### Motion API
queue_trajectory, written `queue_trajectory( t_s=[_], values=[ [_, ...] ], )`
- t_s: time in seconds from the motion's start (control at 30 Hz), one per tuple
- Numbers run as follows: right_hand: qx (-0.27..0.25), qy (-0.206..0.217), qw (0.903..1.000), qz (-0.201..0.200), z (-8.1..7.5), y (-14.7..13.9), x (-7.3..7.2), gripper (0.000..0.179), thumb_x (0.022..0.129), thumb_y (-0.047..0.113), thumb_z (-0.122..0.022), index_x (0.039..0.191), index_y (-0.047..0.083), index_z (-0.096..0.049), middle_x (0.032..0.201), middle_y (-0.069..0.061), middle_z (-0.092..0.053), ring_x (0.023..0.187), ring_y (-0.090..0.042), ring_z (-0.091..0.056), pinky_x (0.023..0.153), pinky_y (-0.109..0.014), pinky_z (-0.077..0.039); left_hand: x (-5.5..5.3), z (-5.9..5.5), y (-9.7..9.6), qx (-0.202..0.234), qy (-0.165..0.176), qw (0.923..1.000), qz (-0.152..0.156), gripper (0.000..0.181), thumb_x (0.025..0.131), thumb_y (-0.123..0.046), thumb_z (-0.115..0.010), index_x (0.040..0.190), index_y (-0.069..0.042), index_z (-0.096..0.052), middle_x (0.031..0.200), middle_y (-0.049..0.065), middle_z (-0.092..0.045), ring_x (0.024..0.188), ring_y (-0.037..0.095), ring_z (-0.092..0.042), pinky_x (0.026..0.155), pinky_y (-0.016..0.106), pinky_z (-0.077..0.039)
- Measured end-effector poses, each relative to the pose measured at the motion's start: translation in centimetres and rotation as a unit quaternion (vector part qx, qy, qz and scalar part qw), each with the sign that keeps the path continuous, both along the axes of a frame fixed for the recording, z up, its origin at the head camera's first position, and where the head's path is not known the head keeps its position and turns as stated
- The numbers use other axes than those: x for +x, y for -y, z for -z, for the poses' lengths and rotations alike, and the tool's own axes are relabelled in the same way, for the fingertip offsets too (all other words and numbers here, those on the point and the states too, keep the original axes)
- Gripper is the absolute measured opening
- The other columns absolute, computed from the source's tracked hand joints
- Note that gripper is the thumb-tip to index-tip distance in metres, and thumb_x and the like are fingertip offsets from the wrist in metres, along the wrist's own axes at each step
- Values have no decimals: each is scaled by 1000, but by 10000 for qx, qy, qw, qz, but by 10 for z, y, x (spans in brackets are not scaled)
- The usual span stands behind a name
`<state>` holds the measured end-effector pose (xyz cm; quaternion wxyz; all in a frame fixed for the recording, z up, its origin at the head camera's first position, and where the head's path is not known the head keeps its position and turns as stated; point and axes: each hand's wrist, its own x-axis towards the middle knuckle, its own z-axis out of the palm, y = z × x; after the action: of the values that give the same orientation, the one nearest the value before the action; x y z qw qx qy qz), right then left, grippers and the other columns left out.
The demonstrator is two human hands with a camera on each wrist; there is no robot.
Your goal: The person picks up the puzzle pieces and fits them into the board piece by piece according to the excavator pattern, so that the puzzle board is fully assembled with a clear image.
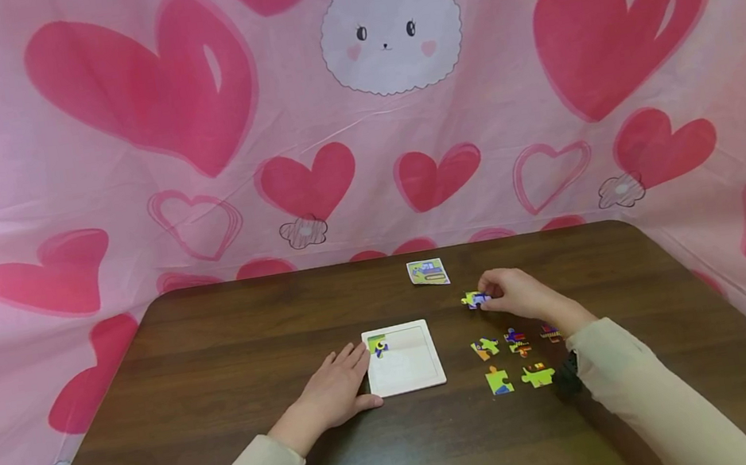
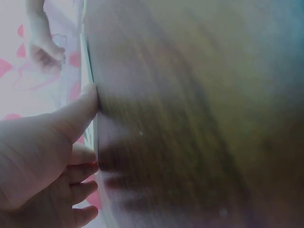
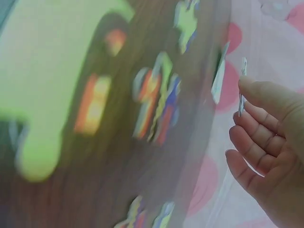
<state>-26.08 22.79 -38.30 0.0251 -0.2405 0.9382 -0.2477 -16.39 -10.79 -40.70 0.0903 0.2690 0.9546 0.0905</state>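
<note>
A white square puzzle tray (image 1: 404, 368) lies on the table, with one green and yellow puzzle piece (image 1: 379, 345) in its upper left corner. My left hand (image 1: 338, 386) rests along the tray's left edge, fingers straight and thumb touching the near corner. Right of the tray, my right hand (image 1: 516, 294) pinches a purple and green puzzle piece (image 1: 474, 299) between thumb and fingers. In the right wrist view that puzzle piece (image 3: 242, 90) is seen edge-on, raised off the table.
Several loose pieces, among them a green one (image 1: 500, 382) and a green and orange one (image 1: 538, 376), lie below the right hand. A small picture card (image 1: 428, 272) with a vehicle lies at the back of the brown table (image 1: 248, 315). Behind hangs a pink heart-patterned cloth (image 1: 328, 127).
</note>
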Motion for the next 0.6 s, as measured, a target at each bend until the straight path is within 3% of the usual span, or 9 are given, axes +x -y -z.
queue_trajectory(
  t_s=[0.33,0.6],
  values=[
    [-165,-109,9997,-173,-11,37,8,20,77,11,-75,89,5,-60,77,1,-57,71,-15,-53,68,-32,-48,0,-1,1,26,24,10000,7,75,83,-45,-63,136,3,-40,143,16,-34,132,33,-27,104,51,-23],
    [-147,-125,9990,-410,-12,66,11,20,77,13,-75,89,7,-60,77,3,-57,71,-13,-53,67,-29,-47,-1,1,1,42,-6,10000,52,74,83,-44,-63,136,3,-40,143,17,-35,132,34,-27,104,50,-23]
  ],
)
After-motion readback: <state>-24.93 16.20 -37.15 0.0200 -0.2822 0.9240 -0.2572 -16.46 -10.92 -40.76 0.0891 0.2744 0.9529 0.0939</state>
